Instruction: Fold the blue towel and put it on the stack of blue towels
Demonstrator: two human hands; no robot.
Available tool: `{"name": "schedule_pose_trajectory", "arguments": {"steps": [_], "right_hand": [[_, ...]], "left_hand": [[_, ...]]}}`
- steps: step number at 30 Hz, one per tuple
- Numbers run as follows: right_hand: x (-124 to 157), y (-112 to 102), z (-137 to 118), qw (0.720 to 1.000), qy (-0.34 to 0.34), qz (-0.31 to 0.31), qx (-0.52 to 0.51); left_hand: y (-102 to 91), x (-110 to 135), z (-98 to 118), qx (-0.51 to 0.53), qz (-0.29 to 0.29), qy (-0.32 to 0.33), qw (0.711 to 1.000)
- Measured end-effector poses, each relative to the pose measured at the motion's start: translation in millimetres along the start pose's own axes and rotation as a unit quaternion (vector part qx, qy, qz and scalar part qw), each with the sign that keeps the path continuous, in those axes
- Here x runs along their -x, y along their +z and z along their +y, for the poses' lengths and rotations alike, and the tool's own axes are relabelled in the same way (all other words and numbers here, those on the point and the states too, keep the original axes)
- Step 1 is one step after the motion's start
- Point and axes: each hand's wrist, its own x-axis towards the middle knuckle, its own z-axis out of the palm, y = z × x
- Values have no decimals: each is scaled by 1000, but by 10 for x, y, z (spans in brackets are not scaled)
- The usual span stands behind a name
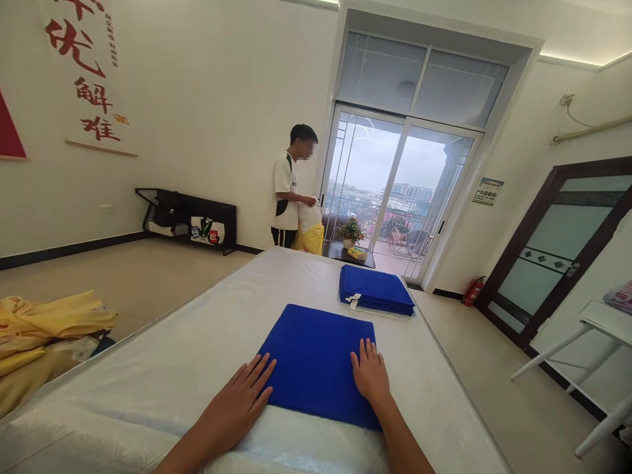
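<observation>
A folded blue cloth [316, 365] lies flat on a white mattress [197, 342] wrapped in clear plastic. My left hand [241, 395] rests with fingers stretched out over the cloth's left edge. On its right edge lies my right hand [370, 372], palm down, fingers extended and slightly apart. Neither hand grips anything. Just beyond, near the mattress's far right corner, sits a neat stack of blue folded cloths [378, 288] with a white tag or strip at its front edge.
Past the mattress stands another person [289, 191] holding a white and yellow cloth or bag [311, 227]. Yellow fabric [49, 329] is heaped at the left. A small dark table [336, 251] bears a potted plant [350, 230]. A white stool [600, 322] stands at the right.
</observation>
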Motion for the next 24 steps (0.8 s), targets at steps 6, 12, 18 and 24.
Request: {"name": "schedule_pose_trajectory", "arguments": {"steps": [6, 12, 18, 24], "right_hand": [[14, 125, 36, 999, -10, 24, -26], [37, 97, 43, 999, -17, 38, -13], [50, 96, 81, 999, -36, 29, 0], [6, 124, 60, 999, -17, 36, -11]], "left_hand": [[-186, -197, 86, -10, -66, 1, 998], [-195, -1092, 1044, 80, -114, 164, 977], [222, -1686, 1621, 104, -49, 176, 978], [305, -1591, 1173, 85, -72, 102, 988]]}}
